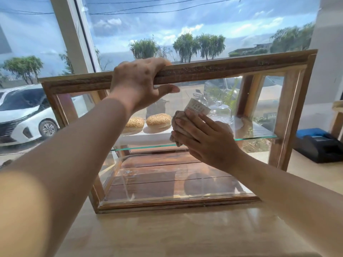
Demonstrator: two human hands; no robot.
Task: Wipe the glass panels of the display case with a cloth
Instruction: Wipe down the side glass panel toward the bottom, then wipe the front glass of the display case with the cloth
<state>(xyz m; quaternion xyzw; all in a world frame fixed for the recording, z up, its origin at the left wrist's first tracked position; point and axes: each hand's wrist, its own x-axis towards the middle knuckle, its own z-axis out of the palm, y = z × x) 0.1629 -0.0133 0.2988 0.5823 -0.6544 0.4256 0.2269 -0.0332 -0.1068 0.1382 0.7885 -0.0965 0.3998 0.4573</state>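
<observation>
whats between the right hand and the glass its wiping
A crumpled cloth, pressed flat under the right hand against the case's front glass panel, as the head view shows.

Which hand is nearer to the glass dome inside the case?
Right. The right hand presses the cloth on the glass just left of the glass dome; the left hand grips the top frame, farther up-left.

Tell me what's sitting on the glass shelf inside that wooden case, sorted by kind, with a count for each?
Sesame buns: 2
Clear glass dome covers: 1 in plain sight; a second may stand behind the cloth's tag, too hidden to count
White tray under the buns: 1
Total: 4 things counted with confidence
</observation>
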